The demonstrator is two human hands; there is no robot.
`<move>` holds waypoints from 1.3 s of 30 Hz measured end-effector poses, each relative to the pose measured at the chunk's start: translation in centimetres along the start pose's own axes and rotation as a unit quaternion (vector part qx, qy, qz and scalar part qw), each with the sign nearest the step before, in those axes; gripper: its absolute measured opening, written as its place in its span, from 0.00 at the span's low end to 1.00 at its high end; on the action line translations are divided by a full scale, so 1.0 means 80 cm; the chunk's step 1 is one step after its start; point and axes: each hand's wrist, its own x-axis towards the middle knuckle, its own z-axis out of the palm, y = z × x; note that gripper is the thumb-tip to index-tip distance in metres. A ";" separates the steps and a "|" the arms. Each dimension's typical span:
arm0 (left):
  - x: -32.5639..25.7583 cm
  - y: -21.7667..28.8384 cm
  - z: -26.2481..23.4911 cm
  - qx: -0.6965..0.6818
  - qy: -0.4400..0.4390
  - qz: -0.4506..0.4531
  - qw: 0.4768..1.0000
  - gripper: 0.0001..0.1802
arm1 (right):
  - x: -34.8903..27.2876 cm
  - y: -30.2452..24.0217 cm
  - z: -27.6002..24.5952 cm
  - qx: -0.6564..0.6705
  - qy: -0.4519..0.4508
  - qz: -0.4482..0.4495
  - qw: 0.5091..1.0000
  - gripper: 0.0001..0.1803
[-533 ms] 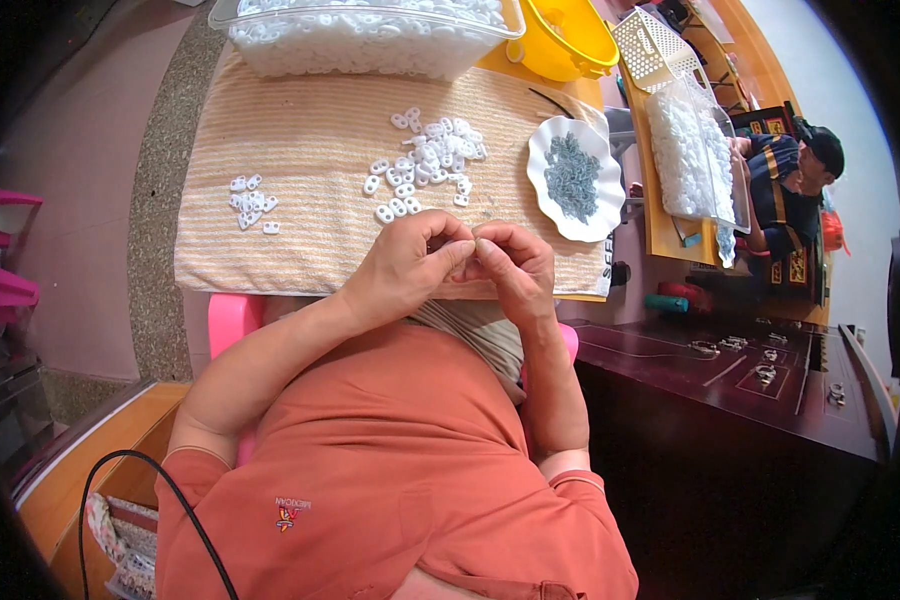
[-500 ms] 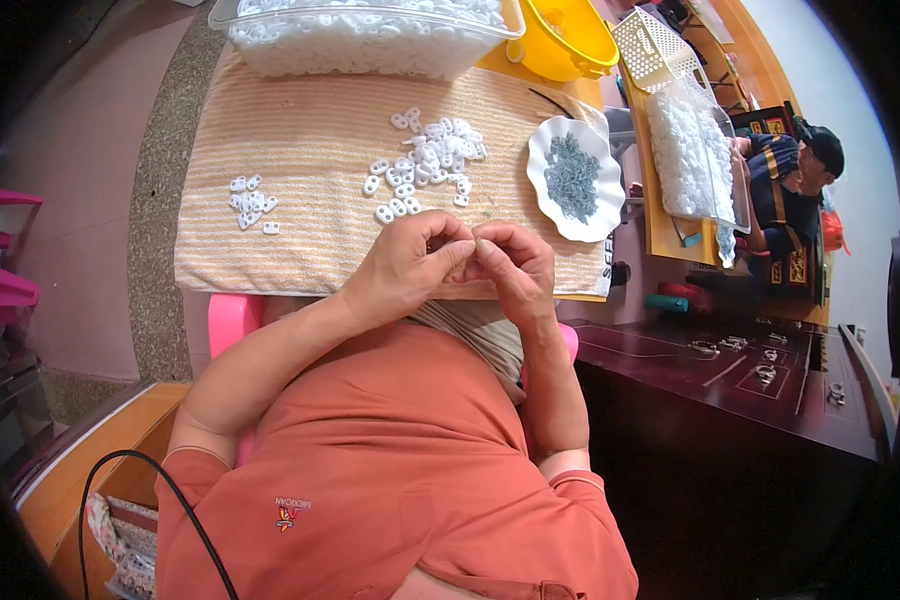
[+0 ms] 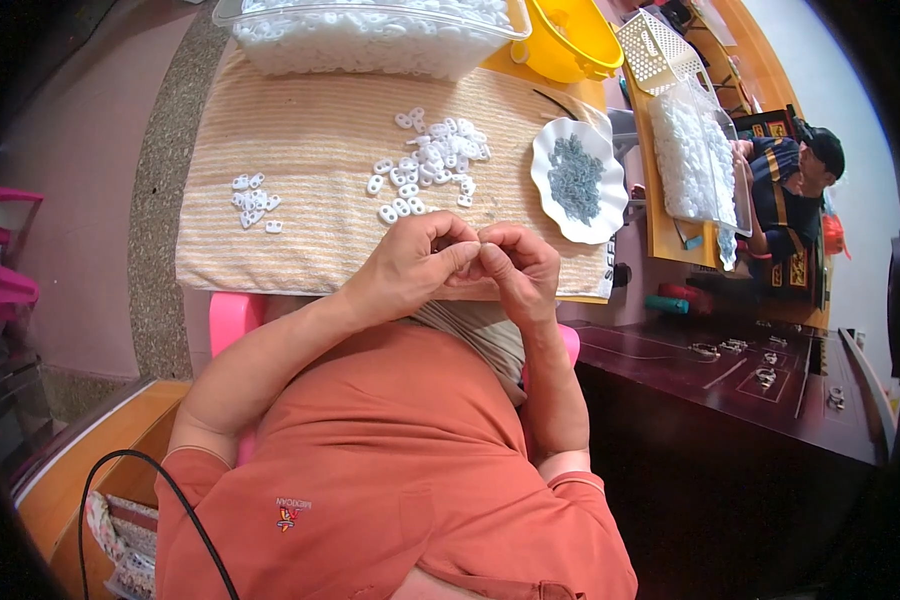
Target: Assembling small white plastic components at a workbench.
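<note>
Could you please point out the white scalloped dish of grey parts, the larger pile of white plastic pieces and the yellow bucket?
white scalloped dish (image 3: pixel 602 222): head view, bare lower rim.
larger pile of white plastic pieces (image 3: pixel 432 165): head view, middle of the pile.
yellow bucket (image 3: pixel 562 45): head view, inner wall.

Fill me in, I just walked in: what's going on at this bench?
A person in an orange shirt has the left hand and right hand pressed together at the near edge of a striped cloth, fingertips pinching something too small to identify. Loose small white plastic pieces lie on the cloth, a smaller group to the left. A white scalloped dish holds grey parts.
</note>
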 end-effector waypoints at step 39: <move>0.002 -0.005 -0.012 -0.226 0.005 -0.178 0.958 0.09 | 0.005 -0.006 0.007 -0.329 0.035 -0.231 0.915 0.10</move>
